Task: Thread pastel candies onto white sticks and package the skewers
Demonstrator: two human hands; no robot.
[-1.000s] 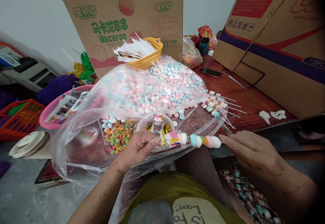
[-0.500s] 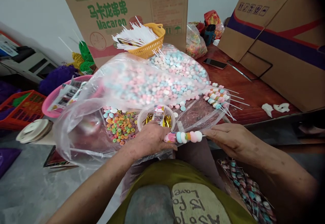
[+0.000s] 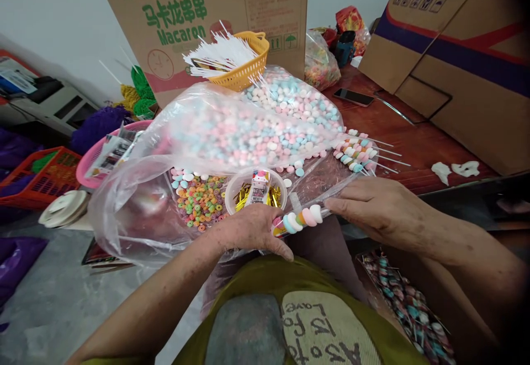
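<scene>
Between my two hands is a marshmallow skewer with pink, blue and white pieces and an orange ring. Its left end has a colourful printed part. My left hand grips that end, with the thumb sticking out below. At the other end the fingers of my right hand are closed on the stick side, which they mostly hide. Just beyond my left hand stands a round clear tub with gold twist ties and a printed packet. Coloured cereal rings lie to its left.
A big plastic bag of marshmallows covers the table middle. Finished skewers lie at right; more fill a box below. A yellow basket holds white sticks. Cartons stand behind, a phone at right.
The skewer has tilted, its right end now higher and turned away from me. My left thumb has swung out downward, and my right hand has shifted slightly up and left.
</scene>
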